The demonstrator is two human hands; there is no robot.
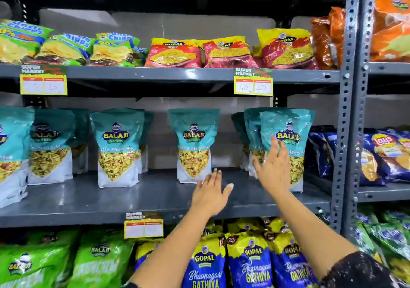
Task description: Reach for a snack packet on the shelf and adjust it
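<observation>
Teal Balaji Wafers pouches stand upright along the middle grey shelf (111,201). My right hand (274,170) is raised with straight fingers against the front of the rightmost teal pouch (290,128), which stands before two more like it. My left hand (209,193) reaches over the shelf with fingers spread and straight, its tips at the lower right corner of the middle teal pouch (193,141). Neither hand grips anything.
Uncle Chipps bags (66,48) and red-yellow Gopal packs (175,52) fill the top shelf. Blue Gopal Gathiya packs (248,263) and green Balaji bags (99,263) sit below. A perforated steel upright (346,132) divides off Lays bags (386,154) at right. Price tags (253,82) hang on shelf edges.
</observation>
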